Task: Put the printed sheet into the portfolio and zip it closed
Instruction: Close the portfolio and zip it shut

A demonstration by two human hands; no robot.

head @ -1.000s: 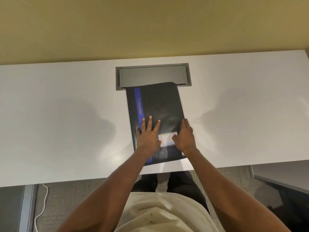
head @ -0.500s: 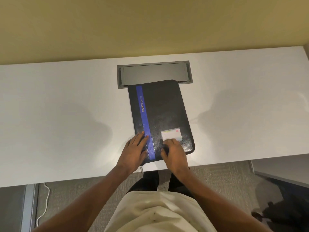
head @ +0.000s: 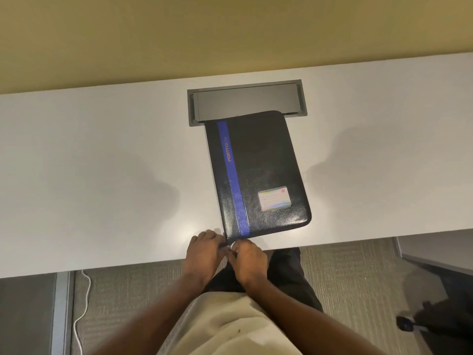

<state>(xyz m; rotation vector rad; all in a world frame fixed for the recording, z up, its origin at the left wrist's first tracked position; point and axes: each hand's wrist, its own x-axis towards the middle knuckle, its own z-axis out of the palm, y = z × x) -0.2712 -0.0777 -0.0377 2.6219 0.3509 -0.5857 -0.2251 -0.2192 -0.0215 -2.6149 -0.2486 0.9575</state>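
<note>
A black portfolio (head: 263, 175) with a blue stripe and a small card window lies closed on the white desk (head: 102, 175), its far end over a grey cable hatch. The printed sheet is not visible. My left hand (head: 203, 252) and my right hand (head: 247, 260) meet at the portfolio's near left corner, fingers pinched around the small zipper pull (head: 228, 245) there. Which fingers hold the pull is hard to tell.
A grey cable hatch (head: 245, 101) is set into the desk by the yellow wall. A white cable (head: 82, 303) hangs down to the floor at the left. A second desk's edge (head: 435, 252) stands at the right.
Both hands have slid off the portfolio's cover toward me and come together at its near left corner. The card window is now uncovered.
</note>
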